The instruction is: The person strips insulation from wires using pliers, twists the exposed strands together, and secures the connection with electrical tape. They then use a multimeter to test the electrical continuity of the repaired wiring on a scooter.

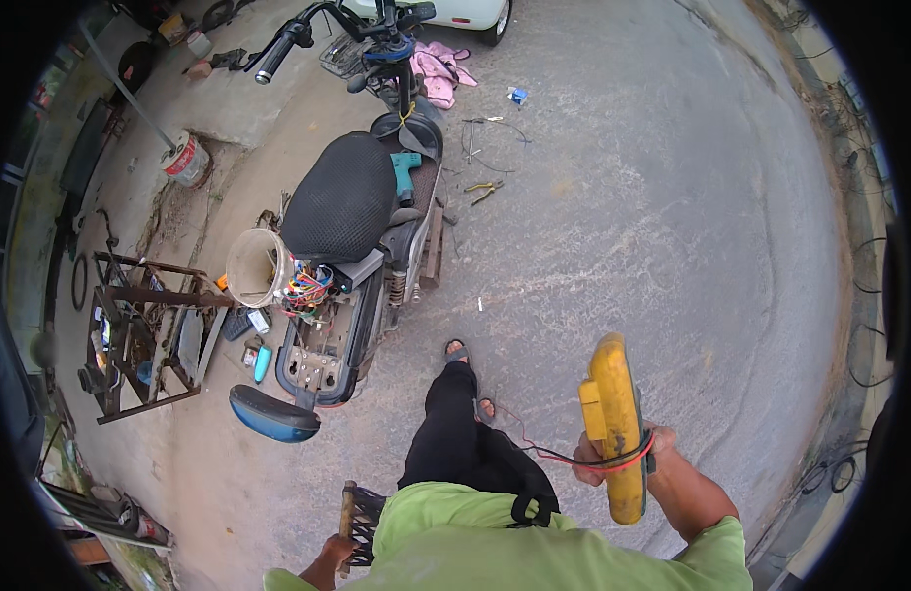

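Observation:
My right hand is wrapped round a yellow multimeter, with fingertips showing on its left side. Red and black leads cross the lower part of the meter and trail left toward my foot. Low at the left, my left hand is closed on the wooden rail of a small stool with a dark woven strap seat. Ahead and to the left stands an electric scooter, its rear part opened up, with a bundle of coloured wires exposed behind the black mesh-covered seat.
A teal power drill lies on the scooter's footboard. A pale bucket sits beside the wires. Yellow-handled pliers and a pink cloth lie on the ground. At the left stand a rusty metal frame and a pole in a paint bucket.

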